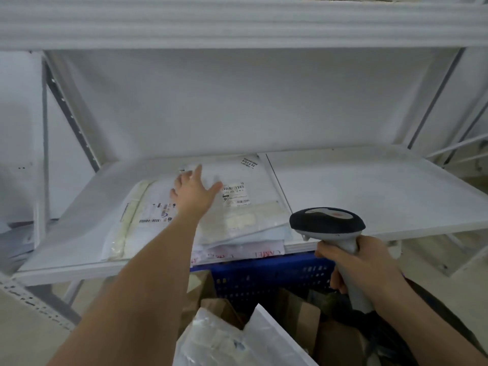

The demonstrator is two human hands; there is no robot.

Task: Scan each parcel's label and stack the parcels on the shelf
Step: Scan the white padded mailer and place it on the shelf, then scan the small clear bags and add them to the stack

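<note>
Several flat white plastic mailer parcels (237, 207) overhang white metal shelf (369, 186) edge. I see left hand (194, 191) flat, fingers spread, pressing stack; shove risks slide-off. Right hand (361, 262) clamps grey handheld barcode scanner (327, 223).

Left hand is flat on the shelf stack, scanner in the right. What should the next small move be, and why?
Probably draw the left hand back off the top parcel and down to the blue crate for another. Its fingers lie spread and flat on the stack, holding nothing, so that parcel looks placed; the right hand grips the scanner, and more parcels wait below.
</note>
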